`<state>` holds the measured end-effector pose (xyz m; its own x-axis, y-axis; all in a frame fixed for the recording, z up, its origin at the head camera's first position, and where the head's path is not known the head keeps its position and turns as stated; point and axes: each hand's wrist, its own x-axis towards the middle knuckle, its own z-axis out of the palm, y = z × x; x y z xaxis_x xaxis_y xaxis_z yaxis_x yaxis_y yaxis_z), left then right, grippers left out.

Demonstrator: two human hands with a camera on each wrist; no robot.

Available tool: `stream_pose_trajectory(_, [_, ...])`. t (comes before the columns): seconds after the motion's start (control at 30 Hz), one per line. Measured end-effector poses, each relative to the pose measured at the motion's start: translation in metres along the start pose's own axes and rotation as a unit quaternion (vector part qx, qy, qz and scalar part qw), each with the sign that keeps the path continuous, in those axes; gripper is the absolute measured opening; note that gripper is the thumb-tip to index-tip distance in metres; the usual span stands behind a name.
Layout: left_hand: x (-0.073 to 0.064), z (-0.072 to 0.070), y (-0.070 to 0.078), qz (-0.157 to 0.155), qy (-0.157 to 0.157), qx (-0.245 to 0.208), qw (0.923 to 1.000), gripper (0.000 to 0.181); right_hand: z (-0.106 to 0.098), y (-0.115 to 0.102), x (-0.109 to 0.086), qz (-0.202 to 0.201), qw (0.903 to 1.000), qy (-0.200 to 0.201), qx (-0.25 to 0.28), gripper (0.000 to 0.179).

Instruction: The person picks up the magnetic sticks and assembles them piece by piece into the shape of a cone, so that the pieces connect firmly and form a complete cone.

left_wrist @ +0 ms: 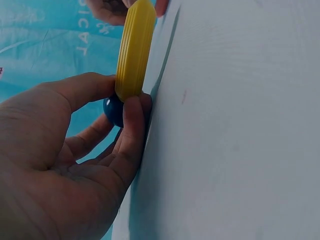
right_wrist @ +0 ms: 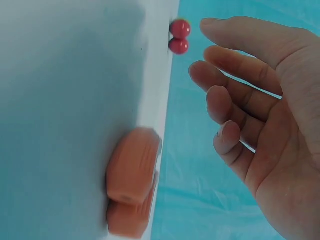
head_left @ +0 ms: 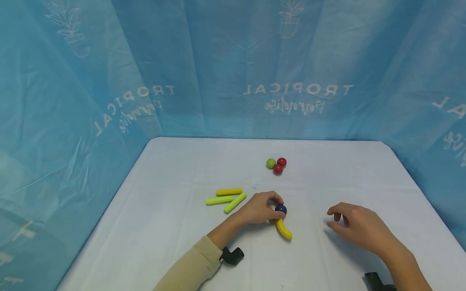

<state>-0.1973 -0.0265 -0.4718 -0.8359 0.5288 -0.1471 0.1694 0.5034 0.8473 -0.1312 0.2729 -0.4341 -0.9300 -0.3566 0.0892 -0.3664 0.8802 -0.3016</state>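
My left hand (head_left: 260, 208) pinches a small dark blue ball (head_left: 281, 208) near the middle of the white table. A yellow curved piece (head_left: 284, 230) lies right against the ball on its near side. Its ridged end (left_wrist: 134, 55) sits at the thumb and fingertips in the left wrist view, partly covering the ball. My right hand (head_left: 360, 226) hovers over the table to the right, fingers loosely bent around nothing. Two orange ridged pieces (right_wrist: 131, 167) lie low in the right wrist view; the head view does not show them.
Farther back, a green ball (head_left: 271, 163) and two red balls (head_left: 278, 169) sit close together. Left of the left hand lie a darker yellow stick (head_left: 229, 192) and two bright yellow-green sticks (head_left: 219, 200). A blue printed curtain (head_left: 225, 60) encloses the white table (head_left: 164, 169).
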Motion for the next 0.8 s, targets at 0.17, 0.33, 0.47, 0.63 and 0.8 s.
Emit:
stream_pose_trajectory(0.17, [-0.001,0.001,-0.001,0.004,-0.003,-0.011,0.9999,0.028,-0.002,0.008,-0.006,0.005,0.9999,0.011,-0.001,0.022])
stream_pose_trajectory(0.33, [-0.004,0.000,-0.001,0.000,-0.005,-0.007,1.0000,0.028,-0.003,0.015,-0.010,0.020,0.9998,0.007,-0.006,0.021])
stream_pose_trajectory(0.47, [-0.006,0.000,-0.001,0.004,-0.007,-0.008,0.9999,0.028,-0.003,0.018,-0.013,0.047,0.9988,-0.016,-0.007,0.021])
stream_pose_trajectory(0.63, [-0.006,0.001,-0.001,0.010,-0.013,-0.013,0.9998,0.028,0.000,0.024,-0.022,0.064,0.9971,-0.037,-0.015,0.021])
stream_pose_trajectory(0.8, [-0.003,0.000,0.000,0.015,-0.008,-0.007,0.9998,0.028,0.001,0.029,-0.026,0.058,0.9980,-0.018,-0.018,0.012])
